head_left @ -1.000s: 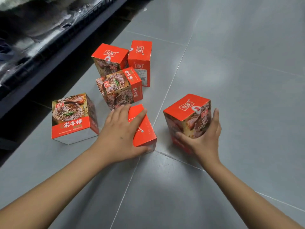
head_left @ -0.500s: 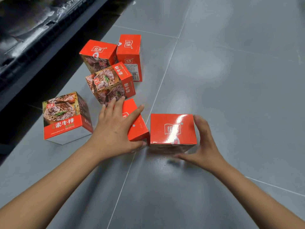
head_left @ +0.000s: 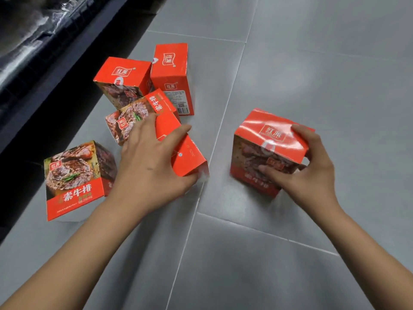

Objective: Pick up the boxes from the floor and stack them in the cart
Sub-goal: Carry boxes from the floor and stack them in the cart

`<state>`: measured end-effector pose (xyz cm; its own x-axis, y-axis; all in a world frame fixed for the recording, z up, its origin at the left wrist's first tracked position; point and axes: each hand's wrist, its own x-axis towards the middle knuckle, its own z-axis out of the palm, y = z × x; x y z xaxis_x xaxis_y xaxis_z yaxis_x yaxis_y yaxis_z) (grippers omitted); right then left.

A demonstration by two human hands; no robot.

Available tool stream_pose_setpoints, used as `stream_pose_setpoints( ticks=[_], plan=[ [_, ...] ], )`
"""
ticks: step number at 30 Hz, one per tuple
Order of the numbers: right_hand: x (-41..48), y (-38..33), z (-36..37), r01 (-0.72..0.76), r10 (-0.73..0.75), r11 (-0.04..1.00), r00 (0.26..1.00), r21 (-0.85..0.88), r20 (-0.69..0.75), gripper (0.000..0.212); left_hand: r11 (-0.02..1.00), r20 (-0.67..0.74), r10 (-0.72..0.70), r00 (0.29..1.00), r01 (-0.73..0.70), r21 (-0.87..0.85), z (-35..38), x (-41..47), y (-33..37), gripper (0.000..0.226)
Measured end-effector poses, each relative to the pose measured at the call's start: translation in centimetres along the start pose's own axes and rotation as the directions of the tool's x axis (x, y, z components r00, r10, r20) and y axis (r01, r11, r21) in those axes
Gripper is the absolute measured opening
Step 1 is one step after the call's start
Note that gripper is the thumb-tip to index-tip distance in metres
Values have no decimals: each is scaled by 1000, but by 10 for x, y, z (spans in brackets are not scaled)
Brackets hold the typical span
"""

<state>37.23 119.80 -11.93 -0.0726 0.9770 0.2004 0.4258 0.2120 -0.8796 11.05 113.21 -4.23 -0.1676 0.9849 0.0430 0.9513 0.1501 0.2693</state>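
Note:
Several red food boxes with steak pictures lie on the grey tiled floor. My left hand [head_left: 154, 164] grips a tilted red box [head_left: 185, 157] near the middle, fingers over its top and thumb on its right face. My right hand [head_left: 306, 173] holds another red box [head_left: 266, 142] to the right, thumb on its front and fingers curled over its top right edge; it sits tilted. More boxes stay untouched: one at the left [head_left: 73, 182], one behind my left hand [head_left: 131, 121], and two further back [head_left: 125, 81] [head_left: 172, 74]. No cart is in view.
A dark shelf unit [head_left: 44, 41] runs along the left side, its base edge close to the left boxes. Grey floor tiles [head_left: 312, 63] stretch to the right and toward me.
My right hand has turned its box from top face up to tilted, showing the picture side, and moved it right. My left hand has closed more firmly round its box and tipped it.

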Motion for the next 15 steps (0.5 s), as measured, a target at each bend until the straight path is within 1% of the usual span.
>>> stream_pose_setpoints(
  ticks=[3,4,6,9,12,15],
  plan=[
    [3,-7,-7,-102,104,994,993,30,-55,86,998,-95,34,995,-39,-46,-6,5,8,85],
    [-3,-9,-11,-128,129,992,989,18,-69,86,997,-137,43,990,-52,-62,-7,2,13,82],
    [-22,-17,-20,-197,193,980,975,-21,-108,87,994,-171,41,984,-59,-96,-12,-10,28,79],
    [-47,-32,-39,-295,286,955,945,-36,-159,88,991,-144,23,989,-42,-127,-27,-25,48,78],
    [-57,-59,-71,-397,382,913,912,-89,-150,86,990,-86,-2,996,-10,-142,-58,-37,69,82],
    [-58,-101,-116,-448,430,883,891,-138,-143,87,993,-30,-3,1000,0,-114,-106,-48,93,78]
  ],
)
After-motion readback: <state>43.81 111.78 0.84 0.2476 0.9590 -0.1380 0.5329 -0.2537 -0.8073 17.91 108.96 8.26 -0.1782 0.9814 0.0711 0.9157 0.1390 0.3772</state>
